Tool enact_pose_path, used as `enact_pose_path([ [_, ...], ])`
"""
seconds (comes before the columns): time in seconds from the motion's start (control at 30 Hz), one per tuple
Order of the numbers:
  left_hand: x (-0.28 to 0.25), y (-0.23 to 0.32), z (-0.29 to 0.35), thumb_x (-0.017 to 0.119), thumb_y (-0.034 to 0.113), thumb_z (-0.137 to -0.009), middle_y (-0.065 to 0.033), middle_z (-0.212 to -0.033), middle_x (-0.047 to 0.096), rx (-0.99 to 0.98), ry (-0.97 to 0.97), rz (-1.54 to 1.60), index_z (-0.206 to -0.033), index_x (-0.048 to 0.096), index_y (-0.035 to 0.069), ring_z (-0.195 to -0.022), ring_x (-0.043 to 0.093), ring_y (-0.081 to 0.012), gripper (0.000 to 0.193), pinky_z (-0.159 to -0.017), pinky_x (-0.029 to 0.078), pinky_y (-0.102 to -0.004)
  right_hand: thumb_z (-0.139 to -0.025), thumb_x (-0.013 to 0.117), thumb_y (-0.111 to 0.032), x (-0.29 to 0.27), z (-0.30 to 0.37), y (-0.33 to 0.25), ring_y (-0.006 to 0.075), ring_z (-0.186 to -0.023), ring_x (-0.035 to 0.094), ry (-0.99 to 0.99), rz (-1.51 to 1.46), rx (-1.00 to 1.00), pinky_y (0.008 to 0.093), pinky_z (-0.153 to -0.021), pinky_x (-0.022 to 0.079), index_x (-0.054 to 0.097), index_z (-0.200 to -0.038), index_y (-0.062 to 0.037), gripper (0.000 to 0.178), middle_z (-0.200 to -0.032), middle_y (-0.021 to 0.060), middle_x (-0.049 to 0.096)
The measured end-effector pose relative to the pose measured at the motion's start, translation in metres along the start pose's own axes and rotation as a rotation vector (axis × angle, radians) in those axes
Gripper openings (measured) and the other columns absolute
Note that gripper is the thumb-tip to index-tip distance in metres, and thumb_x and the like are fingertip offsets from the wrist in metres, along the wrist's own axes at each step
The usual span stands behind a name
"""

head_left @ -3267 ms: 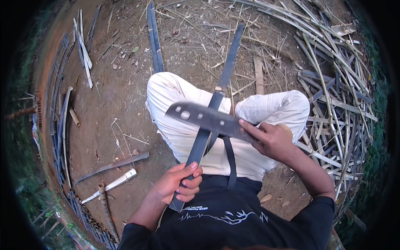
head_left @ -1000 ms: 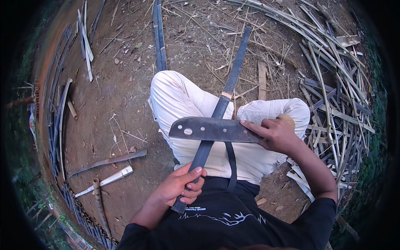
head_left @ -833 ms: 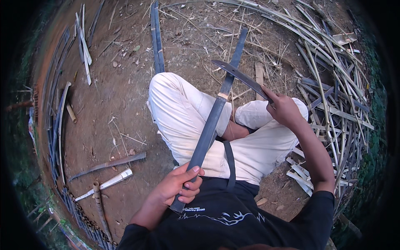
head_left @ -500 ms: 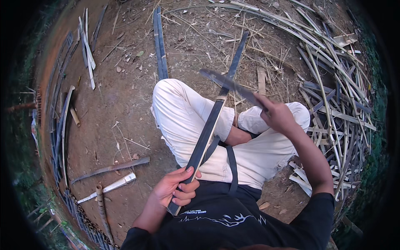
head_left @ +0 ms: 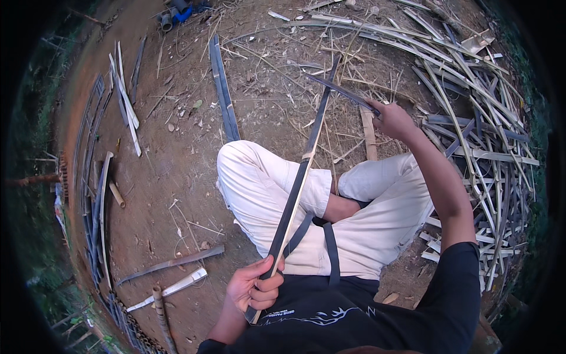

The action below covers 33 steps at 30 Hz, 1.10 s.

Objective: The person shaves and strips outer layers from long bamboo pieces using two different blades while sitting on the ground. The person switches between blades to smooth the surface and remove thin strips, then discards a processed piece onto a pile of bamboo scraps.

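A long dark bamboo strip [head_left: 293, 203] with a pale cut edge runs from my lap out past my crossed legs. My left hand [head_left: 254, 287] is closed around its near end, thumb on the dark face. In my right hand [head_left: 394, 121] is the handle of a machete [head_left: 348, 96], mostly hidden by my fingers. Its dark blade lies across the strip near the far end, pointing left; whether it touches or passes just above I cannot tell. A paler ring, like a node, shows around the strip's middle.
Heaps of split bamboo strips [head_left: 477, 147] cover the ground on the right. Two dark strips [head_left: 223, 94] lie beyond my left knee. More bamboo pieces [head_left: 171, 289] rest at the left, with a thin bamboo pole [head_left: 163, 318]. Something blue [head_left: 181, 13] sits far ahead.
My right hand has moved forward, carrying the machete farther along the strip toward its far end. My left hand keeps its grip on the near end. The whole view has shifted slightly.
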<state>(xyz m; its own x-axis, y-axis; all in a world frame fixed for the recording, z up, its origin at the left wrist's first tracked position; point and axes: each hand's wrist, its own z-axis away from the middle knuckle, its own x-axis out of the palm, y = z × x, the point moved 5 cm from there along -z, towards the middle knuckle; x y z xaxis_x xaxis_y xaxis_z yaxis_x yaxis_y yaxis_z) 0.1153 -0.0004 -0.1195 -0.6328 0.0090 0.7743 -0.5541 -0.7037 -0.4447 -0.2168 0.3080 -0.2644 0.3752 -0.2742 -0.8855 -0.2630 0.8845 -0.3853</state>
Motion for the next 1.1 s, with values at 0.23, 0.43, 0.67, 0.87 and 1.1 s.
enact_pose_path([
  [0.23, -0.027, 0.010, 0.011, 0.029, 0.032, -0.111, 0.0032, -0.061, 0.028, 0.004, 0.031, 0.029, -0.118, 0.038, -0.001, -0.042, 0.026, -0.0042, 0.034, -0.035, 0.021, -0.0229, -0.083, 0.067, -0.018, 0.014, 0.007, -0.028, 0.0344, -0.075, 0.070, -0.101, 0.005, -0.342, 0.0467, -0.072, 0.056, 0.047, -0.148, -0.0270, 0.068, -0.087, 0.0139, 0.070],
  [0.43, -0.042, 0.024, 0.020, 0.030, 0.032, -0.111, 0.0028, -0.059, 0.027, -0.018, 0.124, -0.059, -0.121, 0.044, -0.001, -0.042, 0.025, -0.0053, 0.037, -0.036, 0.020, -0.0242, -0.083, 0.067, -0.019, 0.036, -0.086, 0.075, 0.0341, -0.074, 0.069, -0.043, -0.038, -0.030, 0.0476, -0.071, 0.055, 0.045, -0.149, -0.0313, 0.070, -0.086, 0.0143, 0.068],
  [0.67, -0.049, 0.026, 0.030, 0.040, 0.030, -0.108, 0.0022, -0.058, 0.029, -0.004, 0.210, -0.034, -0.121, 0.046, -0.003, -0.043, 0.027, -0.0071, 0.036, -0.038, 0.023, -0.0254, -0.086, 0.064, -0.021, 0.050, -0.083, 0.062, 0.0352, -0.077, 0.070, -0.027, 0.101, -0.268, 0.0476, -0.073, 0.057, 0.043, -0.150, -0.0331, 0.068, -0.090, 0.0144, 0.068],
  [0.87, -0.053, 0.034, 0.044, 0.045, 0.030, -0.106, 0.0030, -0.059, 0.029, -0.037, 0.327, -0.048, -0.118, 0.050, 0.000, -0.045, 0.027, -0.0074, 0.032, -0.041, 0.022, -0.0259, -0.086, 0.064, -0.016, 0.048, -0.137, 0.179, 0.0336, -0.079, 0.071, 0.084, 0.025, 0.132, 0.0477, -0.074, 0.057, 0.052, -0.144, -0.0282, 0.061, -0.088, 0.0182, 0.070],
  [1.1, -0.062, 0.038, 0.042, 0.050, 0.036, -0.104, 0.0008, -0.056, 0.032, -0.033, 0.566, -0.349, -0.107, 0.056, 0.004, -0.042, 0.028, -0.0079, 0.032, -0.036, 0.021, -0.0242, -0.085, 0.065, -0.017, 0.048, -0.111, 0.097, 0.0348, -0.082, 0.070, -0.046, -0.036, -0.078, 0.0476, -0.075, 0.056, 0.052, -0.144, -0.0269, 0.061, -0.091, 0.0195, 0.070],
])
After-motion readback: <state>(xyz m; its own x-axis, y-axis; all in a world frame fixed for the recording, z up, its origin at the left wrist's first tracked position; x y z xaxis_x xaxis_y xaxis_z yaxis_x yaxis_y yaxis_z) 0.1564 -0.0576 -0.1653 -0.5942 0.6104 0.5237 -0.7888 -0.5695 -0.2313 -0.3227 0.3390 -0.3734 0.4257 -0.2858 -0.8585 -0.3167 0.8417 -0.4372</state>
